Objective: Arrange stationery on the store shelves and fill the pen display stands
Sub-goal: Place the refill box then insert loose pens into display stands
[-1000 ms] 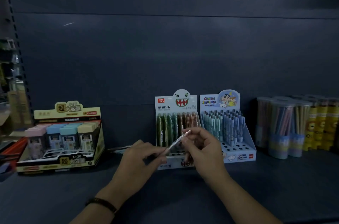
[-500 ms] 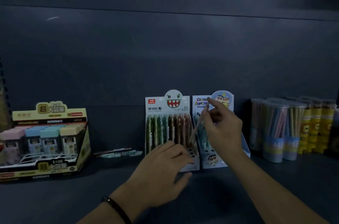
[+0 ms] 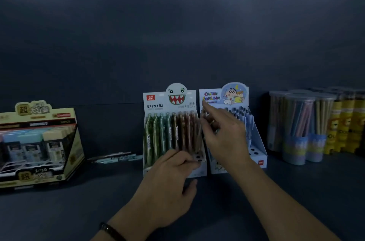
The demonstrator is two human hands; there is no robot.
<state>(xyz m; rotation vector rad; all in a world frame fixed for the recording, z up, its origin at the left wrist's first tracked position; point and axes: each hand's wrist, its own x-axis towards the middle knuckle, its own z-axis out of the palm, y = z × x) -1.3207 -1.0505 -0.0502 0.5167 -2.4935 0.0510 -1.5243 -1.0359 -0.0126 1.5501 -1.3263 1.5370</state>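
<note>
A white pen display stand with a toothy monster face stands mid-shelf, holding rows of green and brown pens. My right hand pinches a thin brownish pen and holds it nearly upright at the stand's right edge, its lower end near the holes in the base. My left hand rests on the stand's front, fingers on the perforated base and thumb below it. A blue cartoon-character stand with blue pens sits just to the right, partly hidden by my right hand.
A few loose pens lie on the dark shelf left of the stands. A yellow display box of small pastel cases stands at far left. Clear pencil tubs and yellow tubes stand at right.
My right hand carried the pen from in front of me up and then down into the monster stand's right side. My left hand let go of the pen and settled on the stand's front.
</note>
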